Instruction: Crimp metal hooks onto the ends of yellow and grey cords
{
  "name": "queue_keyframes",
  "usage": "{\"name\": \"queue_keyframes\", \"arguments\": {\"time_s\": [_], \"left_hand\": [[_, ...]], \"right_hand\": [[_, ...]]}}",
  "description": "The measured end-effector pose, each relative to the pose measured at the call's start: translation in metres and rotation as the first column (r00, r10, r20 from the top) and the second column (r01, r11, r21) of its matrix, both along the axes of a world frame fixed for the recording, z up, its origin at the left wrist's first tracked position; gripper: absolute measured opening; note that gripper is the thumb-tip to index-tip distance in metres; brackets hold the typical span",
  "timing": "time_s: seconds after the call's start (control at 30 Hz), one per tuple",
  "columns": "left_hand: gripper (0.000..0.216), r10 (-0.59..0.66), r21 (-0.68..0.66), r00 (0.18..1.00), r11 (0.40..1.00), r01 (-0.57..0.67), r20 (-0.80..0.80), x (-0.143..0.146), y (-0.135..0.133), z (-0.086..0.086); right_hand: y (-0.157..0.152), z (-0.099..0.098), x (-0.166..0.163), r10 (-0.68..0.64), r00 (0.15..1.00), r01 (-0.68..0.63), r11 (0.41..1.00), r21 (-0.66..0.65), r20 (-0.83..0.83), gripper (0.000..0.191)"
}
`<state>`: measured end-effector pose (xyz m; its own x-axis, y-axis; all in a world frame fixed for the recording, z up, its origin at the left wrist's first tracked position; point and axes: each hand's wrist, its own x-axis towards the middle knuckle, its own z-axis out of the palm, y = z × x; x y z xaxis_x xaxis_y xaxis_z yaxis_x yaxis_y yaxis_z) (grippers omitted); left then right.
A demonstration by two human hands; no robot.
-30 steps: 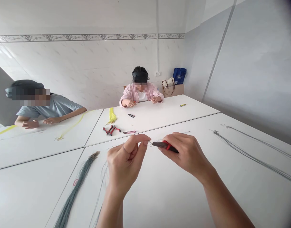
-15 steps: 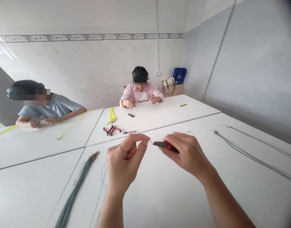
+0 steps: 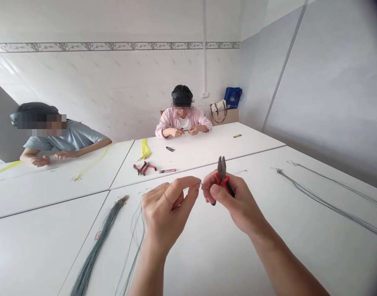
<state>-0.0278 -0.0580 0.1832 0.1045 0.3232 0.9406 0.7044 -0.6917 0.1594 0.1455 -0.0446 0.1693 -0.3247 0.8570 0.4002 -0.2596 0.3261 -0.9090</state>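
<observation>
Between thumb and forefinger, my left hand (image 3: pixel 170 209) pinches the end of a thin cord (image 3: pixel 201 183); its tip pokes out toward the right hand. My right hand (image 3: pixel 234 197) is closed around red-and-black pliers (image 3: pixel 221 168), whose jaws point up and away from the cord. The right fingertips are close beside the cord's tip; whether they touch it I cannot tell. Loose grey-green cords (image 3: pixel 134 246) lie on the table beneath and left of my left wrist. A thick bundle of grey-green cords (image 3: pixel 102 242) lies further left.
Beyond my hands lie more red-handled pliers (image 3: pixel 144 167), pink snips (image 3: pixel 167 170), black snips (image 3: pixel 170 149) and a yellow bundle (image 3: pixel 145 150). Grey cords (image 3: pixel 324 201) stretch along the right. Two people sit opposite, one in pink (image 3: pixel 184 119), one in blue (image 3: pixel 68 137).
The pliers have swung from pointing left at the cord to pointing upward. My left hand has shifted slightly right, bringing the cord's tip to the right fingers.
</observation>
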Motion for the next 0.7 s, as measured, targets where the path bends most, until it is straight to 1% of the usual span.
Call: {"name": "queue_keyframes", "arguments": {"time_s": [0.13, 0.3, 0.4, 0.47, 0.53, 0.6, 0.7], "left_hand": [[0.024, 0.030, 0.068, 0.998, 0.997, -0.026, -0.063, 0.0026, 0.0011, -0.0002], [0.023, 0.044, 0.141, 0.992, 0.990, -0.027, -0.118, 0.0012, 0.0030, -0.0024], [0.024, 0.051, 0.148, 0.989, 0.989, -0.031, -0.136, 0.0007, 0.0022, -0.0034], [0.024, 0.041, 0.115, 0.993, 0.993, -0.028, -0.113, 0.0014, 0.0008, -0.0032], [0.024, 0.012, 0.055, 0.998, 0.998, -0.009, -0.061, 0.0028, -0.0008, -0.0024], [0.021, -0.031, -0.042, 1.000, 0.999, 0.031, 0.001, 0.0043, -0.0025, -0.0011], [0.017, -0.088, -0.200, 0.993, 0.974, 0.103, 0.082, 0.0055, -0.0047, 0.0013]], "right_hand": [[-0.0012, 0.0016, -0.0030, 0.001, 1.000, -0.003, 0.997, -0.076, -0.029, 0.019], [-0.0034, 0.0047, -0.0031, 0.020, 1.000, -0.021, 0.996, -0.091, -0.008, 0.020], [-0.0050, 0.0071, -0.0036, -0.001, 1.000, 0.003, 0.996, -0.088, 0.015, 0.019], [-0.0059, 0.0084, -0.0038, -0.043, 0.999, 0.044, 0.998, -0.052, 0.031, 0.016], [-0.0066, 0.0091, -0.0039, -0.120, 0.992, 0.120, 0.993, 0.010, 0.041, 0.014], [-0.0073, 0.0092, -0.0038, -0.209, 0.977, 0.204, 0.975, 0.088, 0.052, 0.013], [-0.0084, 0.0092, -0.0034, -0.306, 0.949, 0.287, 0.935, 0.207, 0.068, 0.013]]}}
